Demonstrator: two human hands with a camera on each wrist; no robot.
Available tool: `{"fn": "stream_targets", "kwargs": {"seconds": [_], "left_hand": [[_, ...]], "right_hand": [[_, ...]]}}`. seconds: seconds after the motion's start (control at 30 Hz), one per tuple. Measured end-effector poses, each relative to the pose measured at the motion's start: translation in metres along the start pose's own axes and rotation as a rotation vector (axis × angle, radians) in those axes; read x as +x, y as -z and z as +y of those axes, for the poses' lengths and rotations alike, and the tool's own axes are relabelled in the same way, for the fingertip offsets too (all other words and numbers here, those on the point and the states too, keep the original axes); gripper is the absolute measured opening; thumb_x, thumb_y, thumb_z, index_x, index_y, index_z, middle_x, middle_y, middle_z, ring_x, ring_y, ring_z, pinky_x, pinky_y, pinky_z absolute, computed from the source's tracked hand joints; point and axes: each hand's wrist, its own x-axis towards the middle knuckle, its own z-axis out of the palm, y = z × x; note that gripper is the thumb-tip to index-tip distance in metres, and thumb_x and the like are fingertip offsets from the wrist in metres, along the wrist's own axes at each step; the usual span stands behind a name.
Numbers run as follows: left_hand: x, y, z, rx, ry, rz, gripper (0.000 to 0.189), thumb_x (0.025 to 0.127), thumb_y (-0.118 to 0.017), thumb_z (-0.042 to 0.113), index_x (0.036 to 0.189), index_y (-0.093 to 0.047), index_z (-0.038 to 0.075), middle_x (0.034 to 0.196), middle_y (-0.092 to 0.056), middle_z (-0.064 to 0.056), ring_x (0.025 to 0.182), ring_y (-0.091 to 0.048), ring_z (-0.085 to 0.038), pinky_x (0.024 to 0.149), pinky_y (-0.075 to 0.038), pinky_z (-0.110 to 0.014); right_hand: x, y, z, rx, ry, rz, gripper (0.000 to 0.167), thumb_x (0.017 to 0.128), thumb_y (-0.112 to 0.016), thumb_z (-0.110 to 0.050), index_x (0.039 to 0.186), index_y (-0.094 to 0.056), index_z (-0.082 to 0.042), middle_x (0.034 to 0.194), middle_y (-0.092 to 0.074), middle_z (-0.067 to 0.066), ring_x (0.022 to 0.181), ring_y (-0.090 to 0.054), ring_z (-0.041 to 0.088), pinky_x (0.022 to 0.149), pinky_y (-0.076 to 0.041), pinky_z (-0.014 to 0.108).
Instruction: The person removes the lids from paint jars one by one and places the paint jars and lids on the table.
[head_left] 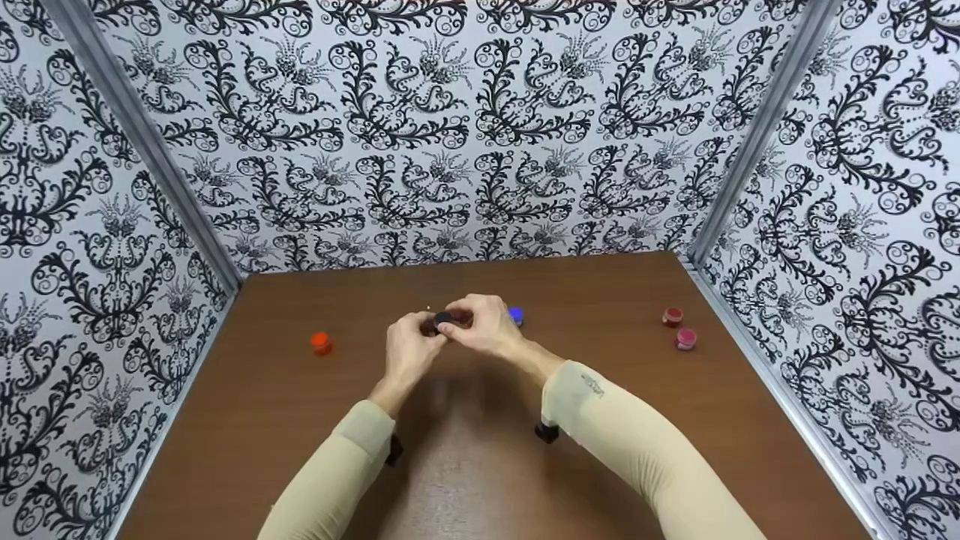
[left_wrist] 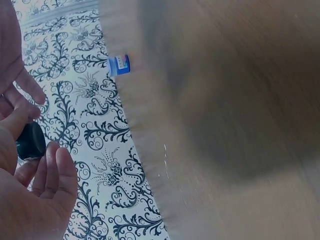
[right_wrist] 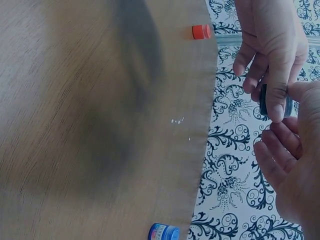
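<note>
Here, a black jar (left_wrist: pixel 33 141) sits between the fingers (left_wrist: pixel 64 170).

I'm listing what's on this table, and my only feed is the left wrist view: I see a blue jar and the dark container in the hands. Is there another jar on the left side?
Observer: Yes, the head view shows an orange jar on the left part of the table.
Operator: Anything on the right side?
Observer: A red jar and a pink jar stand close together near the right edge.
Operator: Does the head view show the blue jar fully?
Observer: No, the right hand, at the dark container, partly hides the blue jar there.
</note>
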Motion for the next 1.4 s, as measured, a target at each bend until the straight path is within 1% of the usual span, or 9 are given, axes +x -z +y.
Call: {"fn": "stream_targets", "kwargs": {"seconds": [0.1, 0.27, 0.57, 0.67, 0.83, 0.97, 1.13, 1.27, 1.4], "left_hand": [[-0.001, -0.002, 0.001, -0.005, -0.021, 0.001, 0.017, 0.084, -0.09, 0.014, 0.098, -0.087, 0.004, 0.087, -0.083, -0.011, 0.08, -0.078, -0.028, 0.077, -0.064, -0.048], [-0.002, -0.003, 0.001, -0.033, -0.018, 0.001, 0.02, 0.083, -0.092, 0.015, 0.1, -0.088, 0.004, 0.089, -0.083, -0.012, 0.082, -0.078, -0.027, 0.079, -0.064, -0.046], [-0.001, -0.004, 0.003, -0.078, -0.028, 0.014, 0.025, 0.085, -0.097, 0.019, 0.105, -0.089, 0.005, 0.087, -0.086, -0.011, 0.078, -0.081, -0.027, 0.076, -0.067, -0.049], [-0.001, -0.004, 0.004, -0.078, -0.024, 0.027, 0.025, 0.085, -0.098, 0.02, 0.103, -0.089, 0.005, 0.086, -0.086, -0.011, 0.078, -0.08, -0.027, 0.075, -0.065, -0.049], [-0.002, -0.004, 0.005, -0.093, -0.001, 0.035, 0.025, 0.084, -0.098, 0.021, 0.103, -0.089, 0.006, 0.091, -0.088, -0.01, 0.083, -0.082, -0.027, 0.079, -0.066, -0.048], [-0.003, -0.003, 0.004, -0.123, 0.002, 0.018, 0.024, 0.085, -0.096, 0.018, 0.104, -0.089, 0.005, 0.092, -0.088, -0.01, 0.083, -0.083, -0.025, 0.077, -0.067, -0.041], [-0.003, -0.001, 0.003, -0.145, -0.007, -0.009, 0.023, 0.085, -0.096, 0.018, 0.104, -0.089, 0.005, 0.089, -0.087, -0.009, 0.079, -0.081, -0.02, 0.073, -0.064, -0.03], [-0.003, 0.0, 0.003, -0.168, -0.004, -0.036, 0.026, 0.086, -0.097, 0.021, 0.106, -0.089, 0.006, 0.093, -0.088, -0.009, 0.083, -0.083, -0.021, 0.076, -0.065, -0.03], [-0.003, 0.001, 0.004, -0.217, 0.015, -0.054, 0.029, 0.087, -0.098, 0.022, 0.11, -0.09, 0.007, 0.099, -0.089, -0.01, 0.089, -0.085, -0.023, 0.08, -0.066, -0.029]], "right_hand": [[0.0, 0.001, 0.0, 0.011, 0.009, -0.013, 0.032, 0.095, -0.086, -0.028, 0.118, -0.086, -0.007, 0.104, -0.085, 0.013, 0.091, -0.082, 0.028, 0.086, -0.067, 0.043], [0.001, 0.002, 0.0, 0.027, 0.01, -0.036, 0.031, 0.096, -0.086, -0.027, 0.118, -0.086, -0.005, 0.105, -0.085, 0.015, 0.091, -0.082, 0.029, 0.086, -0.067, 0.043], [0.0, 0.004, 0.0, 0.002, 0.008, 0.0, 0.026, 0.098, -0.087, -0.029, 0.115, -0.086, -0.009, 0.099, -0.082, 0.011, 0.089, -0.078, 0.027, 0.084, -0.065, 0.041], [0.0, 0.005, -0.001, -0.003, 0.016, 0.002, 0.026, 0.098, -0.087, -0.029, 0.115, -0.086, -0.01, 0.1, -0.082, 0.011, 0.09, -0.078, 0.027, 0.084, -0.066, 0.04], [0.001, 0.006, -0.003, -0.026, 0.039, -0.007, 0.025, 0.099, -0.086, -0.03, 0.115, -0.086, -0.01, 0.101, -0.08, 0.012, 0.09, -0.076, 0.027, 0.083, -0.064, 0.04], [0.001, 0.006, -0.003, -0.044, 0.07, -0.031, 0.022, 0.1, -0.083, -0.027, 0.114, -0.085, -0.01, 0.1, -0.078, 0.013, 0.092, -0.074, 0.029, 0.085, -0.062, 0.046], [0.001, 0.01, -0.003, -0.056, 0.122, -0.081, 0.021, 0.102, -0.079, -0.021, 0.118, -0.083, -0.008, 0.104, -0.076, 0.014, 0.096, -0.074, 0.032, 0.089, -0.062, 0.05], [0.0, 0.014, -0.002, -0.043, 0.165, -0.108, 0.022, 0.103, -0.077, -0.019, 0.122, -0.081, -0.008, 0.108, -0.074, 0.015, 0.099, -0.074, 0.032, 0.091, -0.062, 0.05], [0.0, 0.017, 0.001, -0.012, 0.194, -0.114, 0.026, 0.1, -0.078, -0.014, 0.125, -0.081, -0.007, 0.11, -0.075, 0.017, 0.101, -0.075, 0.033, 0.093, -0.063, 0.049]]}}
